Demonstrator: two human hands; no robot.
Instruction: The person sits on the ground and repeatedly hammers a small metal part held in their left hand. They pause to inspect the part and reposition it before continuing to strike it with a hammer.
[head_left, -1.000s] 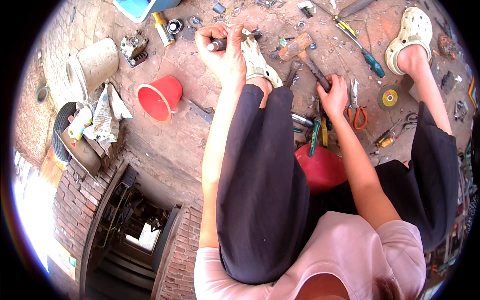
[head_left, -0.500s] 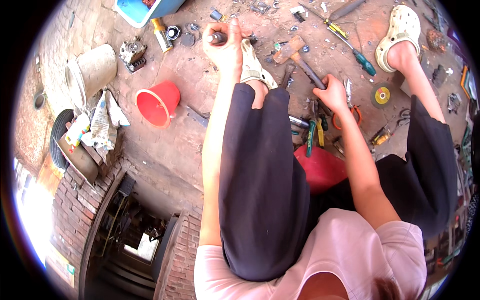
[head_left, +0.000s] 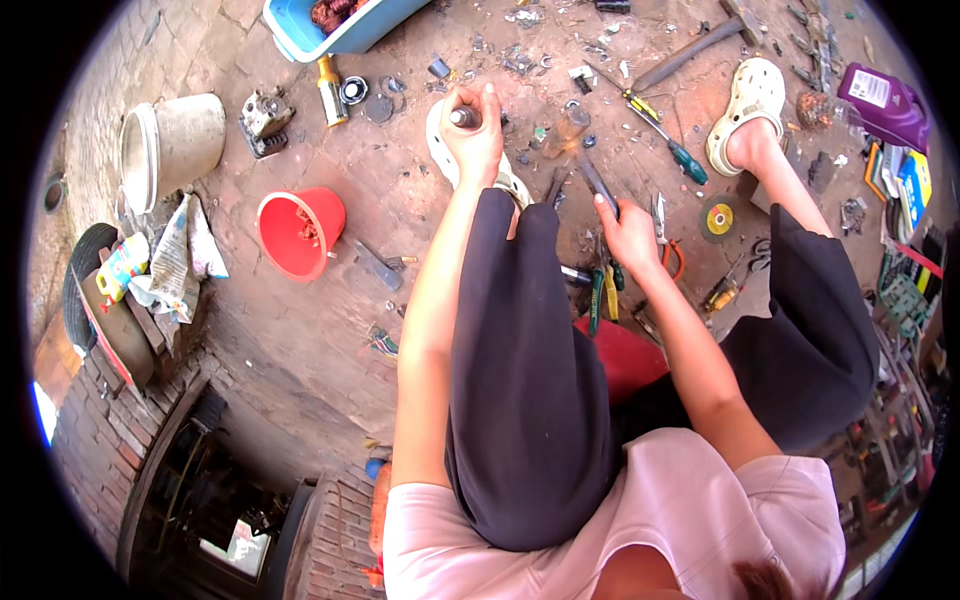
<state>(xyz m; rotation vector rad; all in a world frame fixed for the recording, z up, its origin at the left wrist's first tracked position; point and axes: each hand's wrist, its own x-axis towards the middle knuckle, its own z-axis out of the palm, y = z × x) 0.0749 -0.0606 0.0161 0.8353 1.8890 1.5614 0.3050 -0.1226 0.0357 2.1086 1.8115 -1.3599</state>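
Observation:
My left hand [head_left: 474, 150] is closed around a short dark metal rod [head_left: 463, 117], its round end showing above my fingers. The rod's other end is hidden by the hand, which is over my left clog [head_left: 442, 145]. In my right hand [head_left: 630, 238] is a hammer [head_left: 598, 183], gripped by its dark handle. The blurred hammer head [head_left: 567, 132] is to the right of my left hand, apart from the rod. Beneath my right hand lie green-handled pliers [head_left: 596, 300] and orange-handled scissors [head_left: 677, 262].
A red bucket [head_left: 335, 225], white bucket [head_left: 195, 140] and blue tub [head_left: 375, 28] stand on the left and far side. A green screwdriver [head_left: 688, 160], yellow-centred disc [head_left: 717, 218] and second hammer [head_left: 690, 52] lie toward the right. A purple bottle [head_left: 885, 105] is farther right.
The whole view has shifted. Against the floor, my left hand with the rod has moved right, and the hammer head has come closer to it. Both hands keep their grips.

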